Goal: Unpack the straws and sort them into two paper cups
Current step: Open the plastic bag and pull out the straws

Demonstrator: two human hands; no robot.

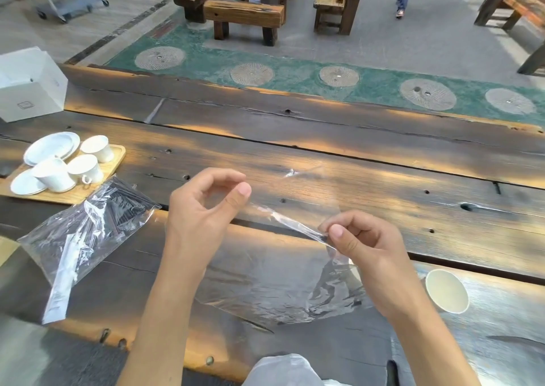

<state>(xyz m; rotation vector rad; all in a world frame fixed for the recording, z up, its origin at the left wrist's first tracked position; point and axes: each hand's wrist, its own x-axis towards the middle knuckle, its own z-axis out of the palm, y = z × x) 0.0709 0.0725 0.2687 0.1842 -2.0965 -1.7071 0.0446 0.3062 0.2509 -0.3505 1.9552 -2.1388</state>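
lying at about nine o'clock from the hands, a clear bag of dark straws (118,206) is seen on the wooden table (354,164), just beside a tray of white cups (115,157). long axis of the straws: roughly seven to one o'clock, ends toward the tray. a white wrapped strip (63,279) is noted in the same bag. left hand (203,209): nearer the bag; thumb and fingers curled, a small gap between them, nothing clearly clamped. right hand (362,247): thumb and forefinger pinched on a twisted edge of an empty clear plastic sheet (274,288), which is spread below both wrists. one paper cup (446,290) is recorded at four o'clock, mouth tilted toward the camera; a second is not seen. judged: straws not yet unpacked; a leftward reach is called for.
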